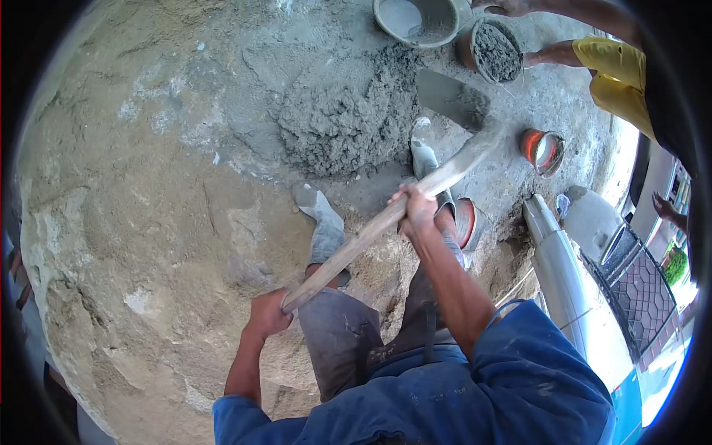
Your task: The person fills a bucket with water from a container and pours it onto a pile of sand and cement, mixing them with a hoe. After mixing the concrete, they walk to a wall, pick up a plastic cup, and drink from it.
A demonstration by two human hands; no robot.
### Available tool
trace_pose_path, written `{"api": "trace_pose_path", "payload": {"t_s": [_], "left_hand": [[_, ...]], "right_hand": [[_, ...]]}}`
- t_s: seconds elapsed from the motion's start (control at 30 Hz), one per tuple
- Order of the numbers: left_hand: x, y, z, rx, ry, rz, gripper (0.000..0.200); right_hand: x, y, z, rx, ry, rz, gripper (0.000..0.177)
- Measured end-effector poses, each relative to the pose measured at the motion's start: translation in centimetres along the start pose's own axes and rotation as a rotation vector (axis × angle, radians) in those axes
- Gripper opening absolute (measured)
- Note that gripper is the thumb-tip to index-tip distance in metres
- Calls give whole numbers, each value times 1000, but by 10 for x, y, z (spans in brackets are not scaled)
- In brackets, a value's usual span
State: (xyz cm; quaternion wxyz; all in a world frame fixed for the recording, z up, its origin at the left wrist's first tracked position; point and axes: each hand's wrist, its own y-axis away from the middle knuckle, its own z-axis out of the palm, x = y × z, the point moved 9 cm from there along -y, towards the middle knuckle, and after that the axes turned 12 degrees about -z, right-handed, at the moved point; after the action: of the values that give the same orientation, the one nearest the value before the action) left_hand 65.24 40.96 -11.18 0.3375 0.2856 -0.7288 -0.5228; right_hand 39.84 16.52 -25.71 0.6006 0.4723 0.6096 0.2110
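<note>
A long wooden handle runs slantwise across the view, with a wide metal blade at its far end. My left hand is closed round the near end of the handle, by my knee. Farther up the handle, my right hand grips it, above my boot. The blade is raised to the right of a heap of wet grey mortar. Some grey mix clings to the blade's right part.
A bucket of mortar stands at the top beside another person in yellow shorts. Left of it is a round basin. An orange bucket and a pale metal pole lie to the right.
</note>
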Motion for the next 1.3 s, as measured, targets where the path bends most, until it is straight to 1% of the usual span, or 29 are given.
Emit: {"api": "trace_pose_path", "payload": {"t_s": [0.03,0.13,0.17,0.2,0.23,0.3,0.33,0.37,0.4,0.47,0.5,0.57,0.67,0.7,0.73,0.8,0.83,0.87,0.9,0.93,0.97,1.0,1.03,1.07,1.1,1.13,1.23,1.27,1.3], "left_hand": [[20,-24,-14,7,51,74,36],[63,-68,-65,-39,95,180,43],[62,-66,-80,-37,111,206,46],[48,-48,-99,-21,91,173,45],[32,-31,-120,2,73,140,44],[-37,4,-145,-1,64,-6,44],[-69,12,-155,-22,57,-89,42],[-106,13,-162,54,-20,-98,42],[-146,9,-163,131,-87,-104,41],[-232,-3,-164,349,-184,-192,37],[-259,-5,-163,363,-186,-204,37],[-290,5,-160,509,-217,-235,32],[-299,56,-115,504,-145,-230,29],[-289,80,-95,501,-104,-168,30],[-280,109,-72,500,-47,-182,31],[-258,164,-15,378,106,-344,28],[-245,183,22,269,179,-395,23],[-208,190,43,160,291,-423,18],[-184,185,75,139,316,-449,16],[-131,165,71,71,362,-478,17],[-96,142,89,4,500,-546,19],[-57,124,93,49,598,-502,19],[-31,118,109,10,717,-536,18],[-2,117,121,-98,883,-594,18],[17,117,142,-115,929,-619,18],[40,114,142,0,998,-536,18],[88,97,149,43,1160,-541,21],[98,78,137,169,1112,-460,23],[109,52,121,299,1062,-376,26]], "right_hand": [[-29,-18,-3,39,9,-121,11],[-60,-72,-20,299,193,-184,9],[-51,-67,-4,288,205,-189,9],[-31,-60,19,244,173,-126,9],[-11,-53,48,193,142,-65,9],[61,-24,99,194,190,-27,12],[75,16,127,146,58,-32,13],[101,26,142,69,32,-71,15],[108,54,157,63,0,-120,16],[160,83,182,-81,-124,-31,16],[162,102,192,-95,-143,39,16],[156,148,193,-146,-163,137,17],[159,200,157,-272,-146,229,18],[153,217,140,-297,-113,237,17],[146,230,123,-322,-78,245,17],[133,237,88,-369,91,211,12],[124,226,85,-373,101,216,12],[117,210,82,-325,160,257,8],[112,188,81,-283,226,299,5],[123,140,94,-331,282,285,6],[126,98,113,-379,332,306,8],[112,76,132,-349,502,264,12],[93,71,152,-428,571,155,21],[88,61,159,-502,721,28,23],[78,60,156,-537,791,-34,21],[64,56,167,-588,852,-119,18],[-11,72,201,-767,760,-255,15],[-34,73,216,-783,738,-285,13],[-55,67,236,-807,808,-391,14]]}}
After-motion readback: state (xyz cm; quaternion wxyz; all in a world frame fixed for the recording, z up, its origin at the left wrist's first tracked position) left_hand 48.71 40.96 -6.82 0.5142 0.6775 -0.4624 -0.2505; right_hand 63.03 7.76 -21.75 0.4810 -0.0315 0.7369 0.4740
